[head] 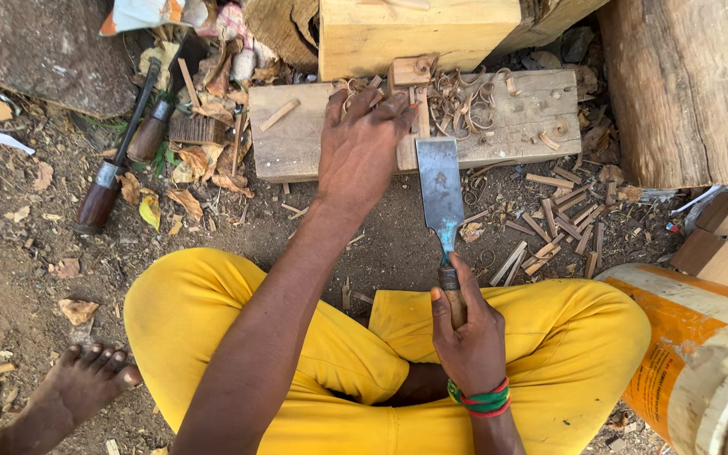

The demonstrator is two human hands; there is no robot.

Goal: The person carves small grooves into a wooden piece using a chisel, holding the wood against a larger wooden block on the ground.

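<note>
Dusty ground; right hand grips flat steel chisel over curly shavings.

**Yellow, pale wood and dull steel**

My trousers are plain bright yellow. On my right wrist I wear a band striped green and red. The chisel has a grey steel blade with a bluish neck and a brown wooden handle. The plank is pale weathered tan, and the shavings on it are light brown. The drum beside me is cream with an orange panel. The tools lying on the brown dirt have dark reddish-brown handles.
</note>
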